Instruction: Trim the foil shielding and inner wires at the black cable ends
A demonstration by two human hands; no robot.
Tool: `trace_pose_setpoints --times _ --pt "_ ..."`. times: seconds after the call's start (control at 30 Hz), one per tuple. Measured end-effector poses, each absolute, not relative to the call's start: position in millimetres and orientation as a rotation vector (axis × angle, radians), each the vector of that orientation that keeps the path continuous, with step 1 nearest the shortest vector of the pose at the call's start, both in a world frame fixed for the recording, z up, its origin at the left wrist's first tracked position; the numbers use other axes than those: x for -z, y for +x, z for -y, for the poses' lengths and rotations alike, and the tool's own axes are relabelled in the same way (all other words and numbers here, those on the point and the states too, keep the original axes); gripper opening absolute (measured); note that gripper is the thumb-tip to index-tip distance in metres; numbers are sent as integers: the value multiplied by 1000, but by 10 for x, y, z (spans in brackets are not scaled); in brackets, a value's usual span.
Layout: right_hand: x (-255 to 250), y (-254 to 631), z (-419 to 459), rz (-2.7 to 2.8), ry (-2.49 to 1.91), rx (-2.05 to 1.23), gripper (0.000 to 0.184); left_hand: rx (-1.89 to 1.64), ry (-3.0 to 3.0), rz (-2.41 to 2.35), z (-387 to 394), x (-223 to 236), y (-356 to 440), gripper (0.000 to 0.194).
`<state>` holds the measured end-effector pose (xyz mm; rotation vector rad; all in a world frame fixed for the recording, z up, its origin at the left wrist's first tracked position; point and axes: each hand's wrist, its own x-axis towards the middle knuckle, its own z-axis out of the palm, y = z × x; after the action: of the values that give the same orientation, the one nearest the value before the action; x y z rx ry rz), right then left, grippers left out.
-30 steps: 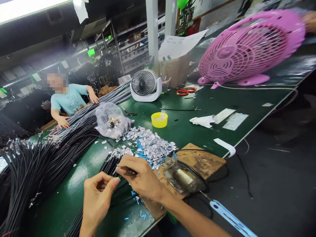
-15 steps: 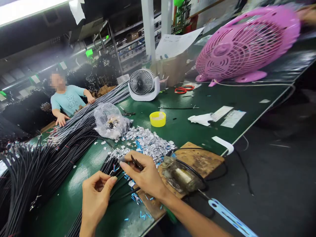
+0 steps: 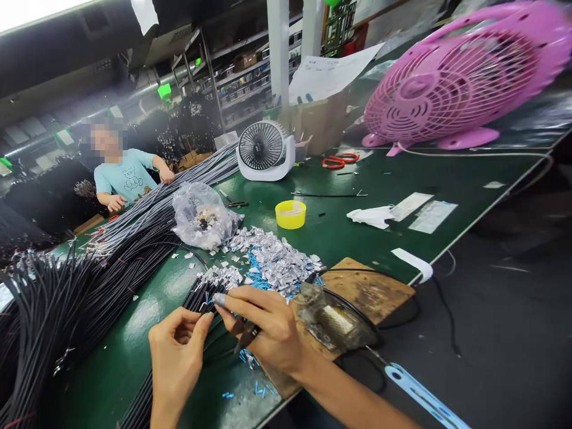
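Swung downward, the dark tool [image 3: 246,338] lies in the curled right hand [image 3: 272,328], near wires [image 3: 207,300] pinched by the left hand [image 3: 179,351].

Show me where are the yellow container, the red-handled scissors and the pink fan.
yellow container [image 3: 290,220]: head view, front wall
red-handled scissors [image 3: 332,162]: head view, handle
pink fan [image 3: 413,88]: head view, grille hub

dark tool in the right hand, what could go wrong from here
The dark tool in the right hand is close to the left hand, so a slip might nick a finger. The thin coloured wires between the hands could get bent or damaged. A sleeve or wrist might scatter the silvery scraps piled just beyond.
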<state>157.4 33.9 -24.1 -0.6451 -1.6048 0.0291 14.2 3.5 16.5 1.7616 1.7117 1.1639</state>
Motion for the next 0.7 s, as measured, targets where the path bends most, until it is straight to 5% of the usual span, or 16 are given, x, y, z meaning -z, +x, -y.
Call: trace_pose_setpoints --times 0.4,0.7 --pt "75 1561 -361 1509 -911 -587 29 -1200 1955 -1891 -17 -103 155 39" --pt "114 1518 -337 1554 -822 -515 28 -1328 2160 -1862 -48 -103 148 45"
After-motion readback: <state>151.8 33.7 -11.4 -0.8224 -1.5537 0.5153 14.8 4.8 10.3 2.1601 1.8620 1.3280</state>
